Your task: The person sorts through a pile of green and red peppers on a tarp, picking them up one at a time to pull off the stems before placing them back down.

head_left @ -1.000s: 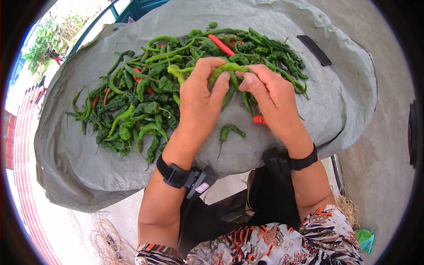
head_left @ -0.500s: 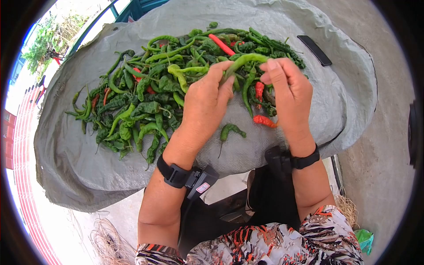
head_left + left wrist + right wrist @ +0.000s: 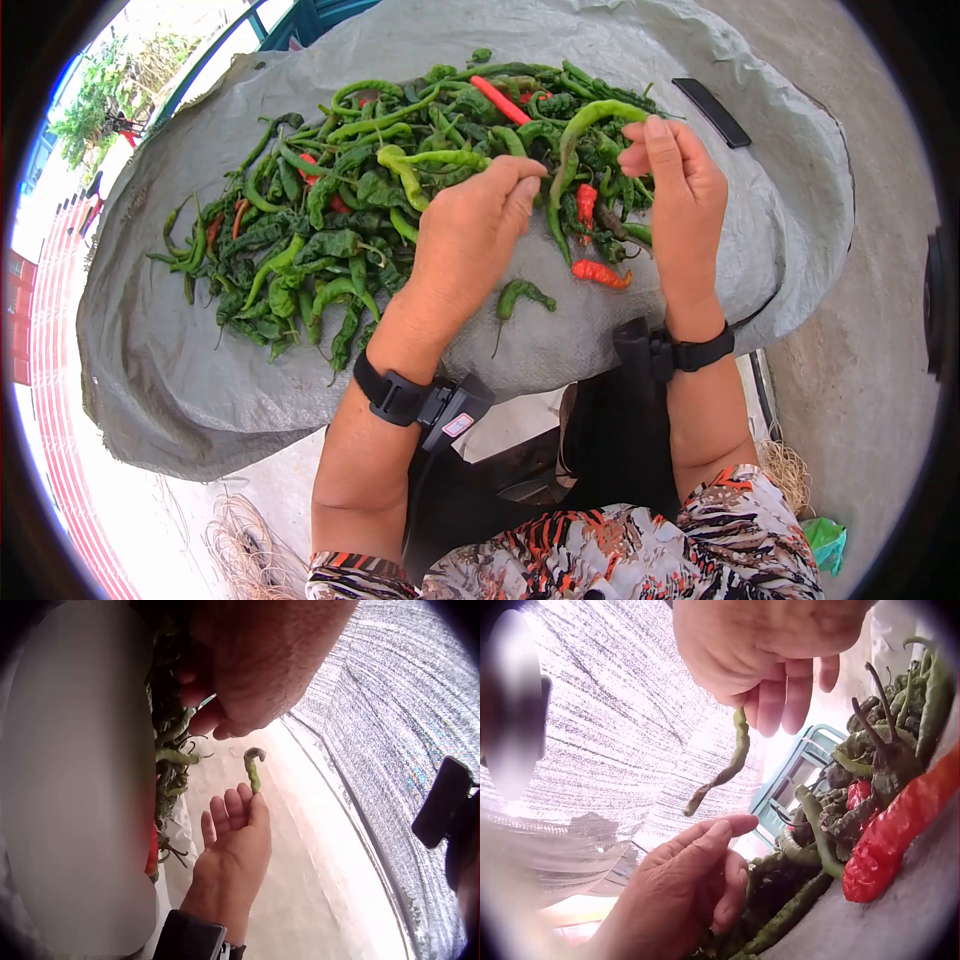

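In the head view, the right hand (image 3: 687, 195) pinches one end of a curved light green pepper (image 3: 582, 125), whose darker end hangs down to the left. The left hand (image 3: 468, 235) is beside it over the pile's front, holding nothing. The right wrist view has the right hand (image 3: 776, 652) above, with the pepper (image 3: 739, 754) dangling from its fingertips. Below the pepper's dark tip, the left hand (image 3: 679, 881) has its index finger extended and is apart from it. The left wrist view shows the right hand (image 3: 234, 851) holding the pepper (image 3: 253, 772) between thumb and finger.
Green peppers (image 3: 335, 245) with a few red ones lie heaped on a grey sheet (image 3: 260, 400). Two wrinkled red peppers (image 3: 600, 274) and a small curled green pepper (image 3: 522, 294) lie near the front. A black phone (image 3: 711, 113) rests at the back right.
The left hand has let go of the light green pepper. The right hand has moved to the right and slightly away from the body, carrying the pepper by one end.
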The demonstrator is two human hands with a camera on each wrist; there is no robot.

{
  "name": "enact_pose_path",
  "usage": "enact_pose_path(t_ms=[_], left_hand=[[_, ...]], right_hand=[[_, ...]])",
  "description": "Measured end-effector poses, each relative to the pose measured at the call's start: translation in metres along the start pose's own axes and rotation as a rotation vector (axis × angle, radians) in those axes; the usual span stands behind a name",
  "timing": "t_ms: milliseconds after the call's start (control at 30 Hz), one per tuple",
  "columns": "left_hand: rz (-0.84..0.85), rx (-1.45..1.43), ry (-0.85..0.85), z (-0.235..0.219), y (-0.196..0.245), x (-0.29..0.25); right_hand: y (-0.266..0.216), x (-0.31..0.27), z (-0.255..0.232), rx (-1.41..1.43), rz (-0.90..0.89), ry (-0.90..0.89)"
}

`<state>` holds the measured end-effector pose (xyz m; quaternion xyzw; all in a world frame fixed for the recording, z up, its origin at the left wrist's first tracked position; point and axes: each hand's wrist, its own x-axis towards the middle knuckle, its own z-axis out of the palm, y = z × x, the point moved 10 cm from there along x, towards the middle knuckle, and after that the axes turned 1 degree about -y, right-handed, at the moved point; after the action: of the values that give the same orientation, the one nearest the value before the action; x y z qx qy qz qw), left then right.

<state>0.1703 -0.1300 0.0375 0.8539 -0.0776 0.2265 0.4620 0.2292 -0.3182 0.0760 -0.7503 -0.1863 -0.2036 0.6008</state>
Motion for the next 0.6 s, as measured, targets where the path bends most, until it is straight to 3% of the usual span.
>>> enact_pose_path(t_ms=[100, 200, 300, 500, 600], left_hand=[[0.084, 0.066, -0.061, 0.008, 0.006, -0.003], [0.103, 0.125, -0.138, 0.015, 0.008, -0.005], [0.128, 0.176, -0.168, 0.019, 0.008, -0.007], [0.148, 0.220, -0.271, 0.028, 0.009, -0.011], [0.184, 0.242, -0.310, 0.030, 0.014, -0.014]], right_hand=[[0.015, 0.005, 0.003, 0.020, 0.063, -0.056], [0.028, 0.004, 0.010, -0.144, 0.093, -0.095], [0.014, 0.004, 0.010, -0.202, -0.085, -0.051], [0.005, -0.001, 0.023, -0.251, -0.142, -0.164], [0.003, -0.004, 0.027, -0.179, -0.084, -0.212]])
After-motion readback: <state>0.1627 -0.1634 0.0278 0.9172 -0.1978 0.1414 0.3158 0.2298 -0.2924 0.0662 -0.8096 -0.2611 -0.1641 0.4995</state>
